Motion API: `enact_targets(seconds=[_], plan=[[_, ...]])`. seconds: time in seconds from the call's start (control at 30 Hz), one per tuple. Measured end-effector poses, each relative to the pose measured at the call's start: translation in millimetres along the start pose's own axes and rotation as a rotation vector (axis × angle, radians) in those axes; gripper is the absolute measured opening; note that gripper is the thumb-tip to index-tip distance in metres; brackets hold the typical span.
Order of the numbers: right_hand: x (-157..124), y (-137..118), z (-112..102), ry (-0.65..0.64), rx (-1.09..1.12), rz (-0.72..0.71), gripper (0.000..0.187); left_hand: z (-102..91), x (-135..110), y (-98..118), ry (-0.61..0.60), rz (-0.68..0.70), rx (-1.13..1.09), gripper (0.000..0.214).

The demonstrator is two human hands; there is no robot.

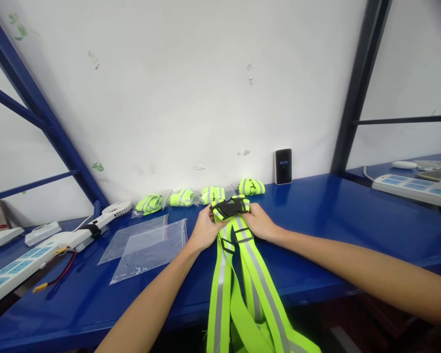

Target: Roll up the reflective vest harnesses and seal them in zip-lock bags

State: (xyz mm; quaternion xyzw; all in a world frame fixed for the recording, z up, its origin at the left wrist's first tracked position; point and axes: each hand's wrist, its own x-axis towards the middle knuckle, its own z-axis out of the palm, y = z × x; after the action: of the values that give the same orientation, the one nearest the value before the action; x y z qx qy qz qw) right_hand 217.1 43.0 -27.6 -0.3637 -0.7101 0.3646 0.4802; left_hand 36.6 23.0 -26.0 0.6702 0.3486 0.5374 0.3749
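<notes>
A neon-yellow reflective harness [242, 289] with grey stripes lies over the front edge of the blue table [334, 215] and hangs down below it. Its black buckle [230, 208] sits at the top end between my hands. My left hand [205, 228] is closed on the strap at the buckle's left side. My right hand [259, 221] is closed on the strap at the buckle's right side. Both forearms reach in from below.
Several folded yellow straps [185, 197], some in bags, line the white wall. Clear plastic bags [147, 245] lie left of my hands. A black phone [282, 166] leans on the wall. Power strips [25, 260] and a small white fan [115, 210] sit left; another power strip [411, 187] right.
</notes>
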Motion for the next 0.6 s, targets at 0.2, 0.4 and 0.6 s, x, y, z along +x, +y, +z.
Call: enact_targets(seconds=[0.2,0.4,0.6], plan=[[-3.6,-5.6,3.4,-0.038,0.071,0.075,0.021,1.8,0.4,-1.3,0.033,0.019,-0.032,0.040],[-4.9,-5.9,2.8,-0.062,0.074,0.045,0.025,1.7,1.7,-0.7,0.044,0.013,-0.049,0.034],[-4.1,-5.4,2.9,-0.057,0.010,-0.024,0.020,3.0,1.3,-1.4,0.068,0.065,-0.005,0.030]])
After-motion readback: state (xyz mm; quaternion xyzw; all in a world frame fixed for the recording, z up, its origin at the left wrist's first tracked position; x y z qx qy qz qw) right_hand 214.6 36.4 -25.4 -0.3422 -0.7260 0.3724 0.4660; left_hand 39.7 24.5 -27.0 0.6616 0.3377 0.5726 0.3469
